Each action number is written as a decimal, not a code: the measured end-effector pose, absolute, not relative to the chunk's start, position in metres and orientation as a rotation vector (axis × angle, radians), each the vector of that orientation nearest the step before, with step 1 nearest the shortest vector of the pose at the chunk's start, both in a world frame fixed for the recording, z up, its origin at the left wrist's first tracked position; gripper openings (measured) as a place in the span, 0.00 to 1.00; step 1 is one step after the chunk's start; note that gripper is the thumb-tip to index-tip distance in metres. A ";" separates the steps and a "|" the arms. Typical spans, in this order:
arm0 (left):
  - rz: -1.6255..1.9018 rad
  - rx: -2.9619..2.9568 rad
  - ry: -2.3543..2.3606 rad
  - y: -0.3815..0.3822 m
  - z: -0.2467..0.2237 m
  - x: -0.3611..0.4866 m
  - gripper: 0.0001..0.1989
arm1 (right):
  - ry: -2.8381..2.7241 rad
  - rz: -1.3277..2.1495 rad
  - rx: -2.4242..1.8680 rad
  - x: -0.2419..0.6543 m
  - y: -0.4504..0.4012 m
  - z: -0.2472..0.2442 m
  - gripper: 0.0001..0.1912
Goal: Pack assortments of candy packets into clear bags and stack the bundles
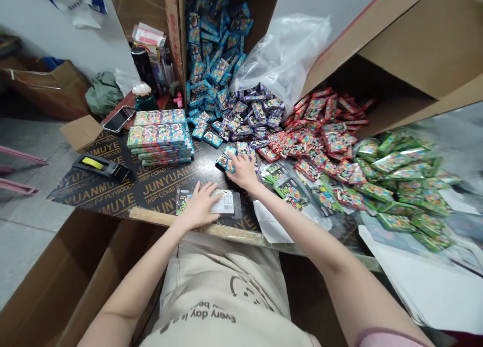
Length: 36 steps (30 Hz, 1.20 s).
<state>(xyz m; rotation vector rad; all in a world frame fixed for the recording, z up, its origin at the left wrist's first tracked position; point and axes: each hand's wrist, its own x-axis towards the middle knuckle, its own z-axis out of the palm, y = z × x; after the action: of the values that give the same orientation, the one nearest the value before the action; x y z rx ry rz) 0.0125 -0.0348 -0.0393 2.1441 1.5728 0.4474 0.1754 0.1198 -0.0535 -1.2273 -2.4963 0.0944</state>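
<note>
**Some Packets Squared, Many Still Loose**

Left of the fingers, a black tape dispenser (101, 166) is laid down, and squared stacks of multicoloured foil packets (160, 137) are piled on a black plywood board (158, 191). The left hand (199, 206) is laid flat, fingers released, on a clear-sleeved card packet (226, 202). The right hand (243, 171) is curved against a blue foil packet (226, 160), its grip unclear. Right of the fingers, a loose heap of red foil packets (320, 135) and a loose heap of green foil packets (400, 186) are left unstacked.
</note>
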 end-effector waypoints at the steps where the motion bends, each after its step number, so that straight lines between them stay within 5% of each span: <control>1: 0.596 2.021 1.637 -0.036 -0.039 0.014 0.26 | -2.441 0.135 -1.239 0.173 0.116 -0.051 0.29; 5: 1.232 1.176 1.596 -0.037 -0.033 0.015 0.24 | -2.184 0.506 -1.090 0.178 0.084 -0.032 0.28; 9: 1.307 0.590 1.287 -0.041 -0.022 0.017 0.29 | -2.374 0.772 -0.614 0.201 0.044 -0.011 0.35; 14: 1.057 0.632 1.204 -0.049 -0.013 0.032 0.25 | -2.348 0.970 -0.480 0.232 0.021 -0.007 0.37; 26: 1.335 0.411 1.198 -0.042 -0.013 0.058 0.34 | -2.250 0.844 -0.658 0.252 -0.017 -0.018 0.38; 29: 1.266 0.499 1.203 -0.045 -0.014 0.067 0.37 | -2.227 0.802 -0.639 0.252 -0.017 -0.018 0.45; 36: 1.080 1.174 1.418 -0.041 -0.027 0.047 0.31 | -2.177 0.792 -0.631 0.265 -0.005 -0.022 0.41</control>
<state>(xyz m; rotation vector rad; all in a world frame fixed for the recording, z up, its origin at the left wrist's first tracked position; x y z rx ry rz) 0.0465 -0.0411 -0.0269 1.1741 1.4182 1.0800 0.2648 -0.0051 -0.0221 -0.6315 -2.1768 0.7920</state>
